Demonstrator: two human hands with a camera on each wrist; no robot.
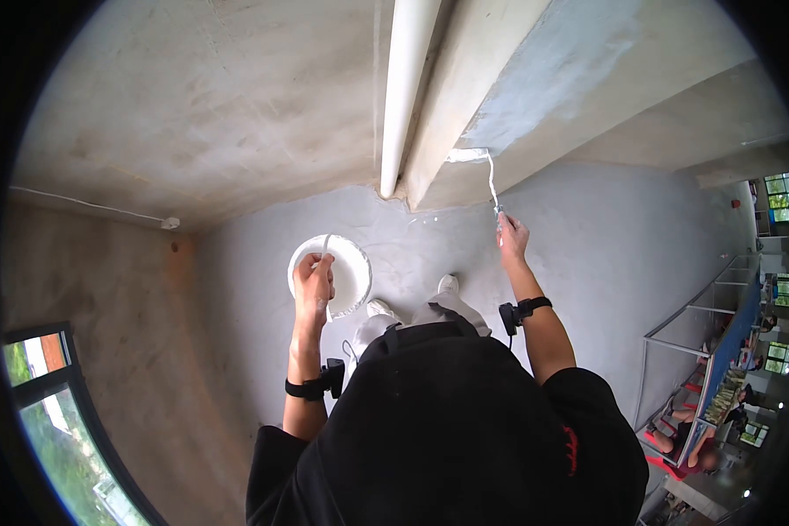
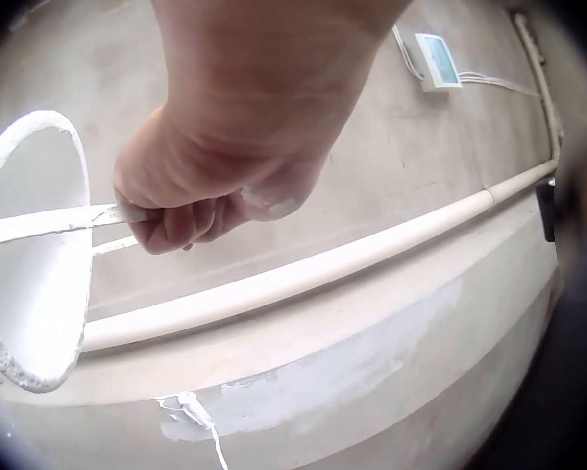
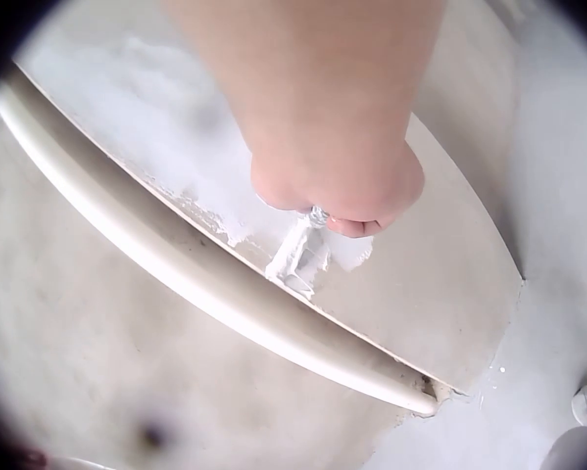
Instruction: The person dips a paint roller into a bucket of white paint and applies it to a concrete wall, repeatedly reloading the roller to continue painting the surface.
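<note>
The left hand (image 1: 314, 285) grips the white handle (image 2: 53, 223) of a round bucket (image 1: 352, 279) holding white paint, its rim crusted in white. Fingers of the right hand (image 1: 512, 238) curl round the handle of a paint roller (image 1: 491, 180), whose white-coated head (image 1: 469, 155) lies against the side of a concrete beam. Around the roller in the right wrist view, wet white paint (image 3: 176, 137) covers part of the beam face (image 3: 411, 294). White smears mark the left hand's skin near the wrist.
A pale pipe (image 1: 405, 88) runs along the beam. Grey floor (image 1: 587, 228) lies below, with the person's shoes (image 1: 448, 283) near the bucket. Windows (image 1: 57, 430) are at the lower left; metal frames (image 1: 644, 377) and a seated person are at the right.
</note>
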